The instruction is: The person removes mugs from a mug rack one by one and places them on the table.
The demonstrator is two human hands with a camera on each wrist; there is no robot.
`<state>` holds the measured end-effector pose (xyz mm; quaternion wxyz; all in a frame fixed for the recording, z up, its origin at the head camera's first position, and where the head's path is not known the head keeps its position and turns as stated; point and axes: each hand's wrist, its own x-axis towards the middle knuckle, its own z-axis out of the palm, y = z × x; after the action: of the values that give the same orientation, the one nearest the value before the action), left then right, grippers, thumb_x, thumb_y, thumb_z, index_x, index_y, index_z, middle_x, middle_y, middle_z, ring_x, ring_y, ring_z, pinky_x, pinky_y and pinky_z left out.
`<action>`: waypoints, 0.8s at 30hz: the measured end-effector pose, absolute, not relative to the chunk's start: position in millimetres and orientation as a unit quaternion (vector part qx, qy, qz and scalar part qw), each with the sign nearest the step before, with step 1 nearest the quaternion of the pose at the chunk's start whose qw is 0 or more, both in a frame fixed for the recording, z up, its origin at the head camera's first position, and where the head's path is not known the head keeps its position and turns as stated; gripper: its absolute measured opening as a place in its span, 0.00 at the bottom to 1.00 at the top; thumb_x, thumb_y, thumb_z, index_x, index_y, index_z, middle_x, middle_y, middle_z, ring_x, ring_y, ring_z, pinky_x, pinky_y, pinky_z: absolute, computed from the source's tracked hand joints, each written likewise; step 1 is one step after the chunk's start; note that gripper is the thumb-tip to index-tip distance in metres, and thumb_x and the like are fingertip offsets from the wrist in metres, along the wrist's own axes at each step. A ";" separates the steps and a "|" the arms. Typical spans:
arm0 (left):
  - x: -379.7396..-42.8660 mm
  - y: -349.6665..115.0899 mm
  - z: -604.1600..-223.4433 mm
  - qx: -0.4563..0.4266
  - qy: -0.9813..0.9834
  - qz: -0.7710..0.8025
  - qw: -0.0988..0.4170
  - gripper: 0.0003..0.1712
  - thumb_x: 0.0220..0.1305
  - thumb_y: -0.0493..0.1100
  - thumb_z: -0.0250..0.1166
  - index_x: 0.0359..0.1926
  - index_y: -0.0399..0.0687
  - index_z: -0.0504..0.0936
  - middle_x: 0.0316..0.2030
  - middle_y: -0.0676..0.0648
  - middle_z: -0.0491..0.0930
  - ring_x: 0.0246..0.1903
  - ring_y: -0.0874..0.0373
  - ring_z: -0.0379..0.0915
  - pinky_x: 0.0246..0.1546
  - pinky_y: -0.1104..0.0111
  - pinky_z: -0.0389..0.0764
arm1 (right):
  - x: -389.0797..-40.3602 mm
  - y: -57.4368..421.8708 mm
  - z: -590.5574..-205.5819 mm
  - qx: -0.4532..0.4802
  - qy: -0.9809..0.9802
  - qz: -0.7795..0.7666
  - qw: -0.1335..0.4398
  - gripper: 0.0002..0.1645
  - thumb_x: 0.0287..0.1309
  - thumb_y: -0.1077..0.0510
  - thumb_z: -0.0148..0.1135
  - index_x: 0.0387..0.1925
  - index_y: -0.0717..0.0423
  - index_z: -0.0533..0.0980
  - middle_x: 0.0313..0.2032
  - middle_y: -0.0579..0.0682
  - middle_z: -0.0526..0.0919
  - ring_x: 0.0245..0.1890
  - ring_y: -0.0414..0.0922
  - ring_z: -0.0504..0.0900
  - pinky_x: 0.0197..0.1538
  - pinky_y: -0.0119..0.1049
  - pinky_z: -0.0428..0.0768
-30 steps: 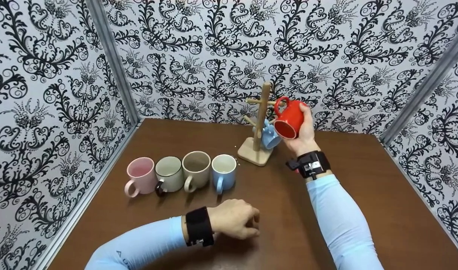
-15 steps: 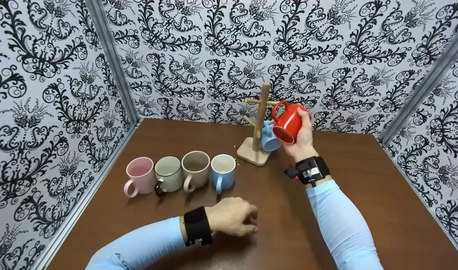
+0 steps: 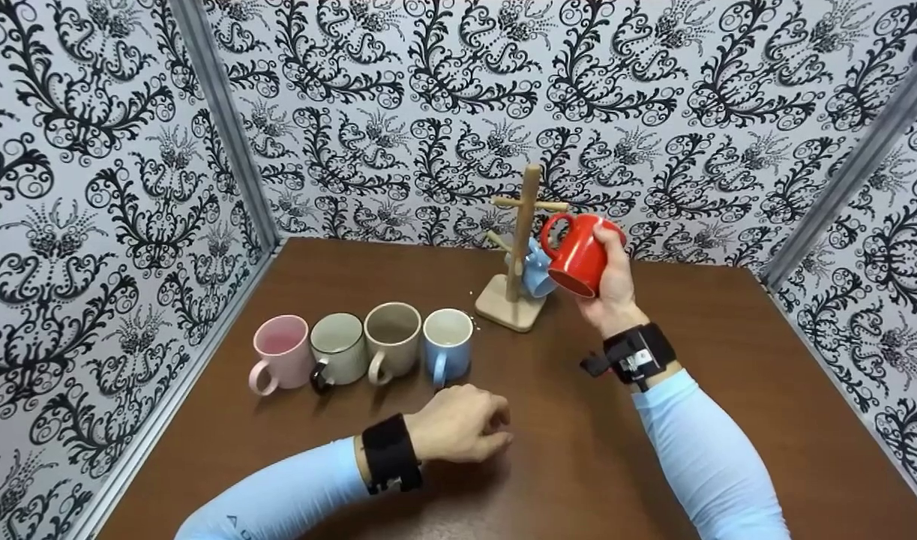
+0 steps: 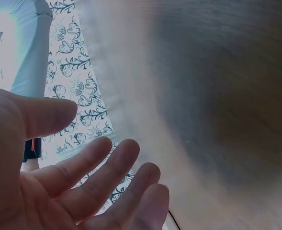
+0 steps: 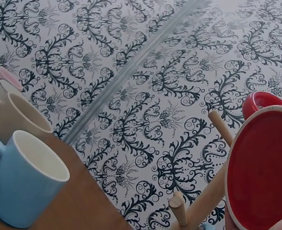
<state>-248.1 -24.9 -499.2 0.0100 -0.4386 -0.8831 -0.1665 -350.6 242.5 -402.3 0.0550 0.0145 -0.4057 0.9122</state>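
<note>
My right hand (image 3: 612, 285) grips a red mug (image 3: 584, 255) by its body, tilted with its base toward me and its handle to the left. The red mug's base (image 5: 263, 167) fills the right side of the right wrist view. Just left of it stands a wooden mug tree (image 3: 523, 232) with bare upper pegs. A small light-blue mug (image 3: 537, 271) hangs low on the tree, partly hidden by the red mug. My left hand (image 3: 462, 424) hovers low over the table with fingers loosely curled and holds nothing; the left wrist view shows its palm and relaxed fingers (image 4: 97, 177).
Left of the tree stand a pink mug (image 3: 282, 352), a grey-white mug with a dark handle (image 3: 340, 349), a beige mug (image 3: 393, 341) and a light-blue mug (image 3: 448, 345) in a row on the brown table (image 3: 570, 450). Patterned walls (image 3: 428, 112) enclose the table.
The red mug has come down with my right hand, away from the upper peg, and its base has turned. My left hand has shifted slightly up and left.
</note>
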 end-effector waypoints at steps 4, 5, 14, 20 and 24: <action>-249.8 -26.2 -501.0 -0.434 -0.882 -0.185 0.007 0.13 0.65 0.57 0.71 0.43 0.57 0.89 0.35 0.59 0.89 0.30 0.71 0.80 0.30 0.71 0.80 | -345.7 244.4 -403.8 0.022 -0.407 0.912 0.044 0.32 0.70 0.44 0.63 0.70 0.43 0.68 0.62 0.53 0.75 0.49 0.49 0.83 0.43 0.40 0.87; -250.4 -26.4 -501.2 -0.433 -0.880 -0.195 0.005 0.13 0.65 0.57 0.71 0.43 0.56 0.89 0.35 0.59 0.89 0.30 0.71 0.80 0.30 0.72 0.80 | -344.6 244.6 -404.6 0.026 -0.408 0.912 0.043 0.31 0.70 0.45 0.62 0.70 0.44 0.68 0.62 0.53 0.75 0.49 0.49 0.83 0.43 0.40 0.87; -256.0 -25.1 -502.2 -0.400 -0.863 -0.308 0.029 0.07 0.67 0.53 0.69 0.38 0.59 0.88 0.28 0.65 0.84 0.27 0.77 0.76 0.29 0.79 0.76 | -334.8 242.9 -413.2 0.042 -0.461 0.884 0.066 0.30 0.67 0.44 0.65 0.67 0.46 0.70 0.55 0.50 0.80 0.47 0.45 0.83 0.43 0.37 0.85; -258.0 -25.4 -502.0 -0.377 -0.846 -0.374 0.044 0.05 0.69 0.51 0.68 0.38 0.58 0.88 0.28 0.64 0.84 0.27 0.75 0.78 0.30 0.77 0.77 | -325.2 243.9 -416.9 0.027 -0.511 0.855 0.081 0.29 0.66 0.43 0.65 0.64 0.47 0.73 0.50 0.47 0.86 0.46 0.44 0.85 0.44 0.35 0.83; -258.4 -25.1 -501.5 -0.361 -0.844 -0.394 0.047 0.07 0.71 0.50 0.67 0.38 0.56 0.88 0.27 0.63 0.84 0.26 0.72 0.79 0.30 0.77 0.77 | -318.6 244.8 -421.0 0.032 -0.528 0.845 0.084 0.26 0.67 0.44 0.63 0.62 0.47 0.76 0.49 0.48 0.87 0.45 0.45 0.85 0.44 0.36 0.83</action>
<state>-258.4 -25.1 -501.5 0.0466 -0.3609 -0.8442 -0.3936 -318.6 244.8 -421.0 0.0839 0.0315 -0.5279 0.8446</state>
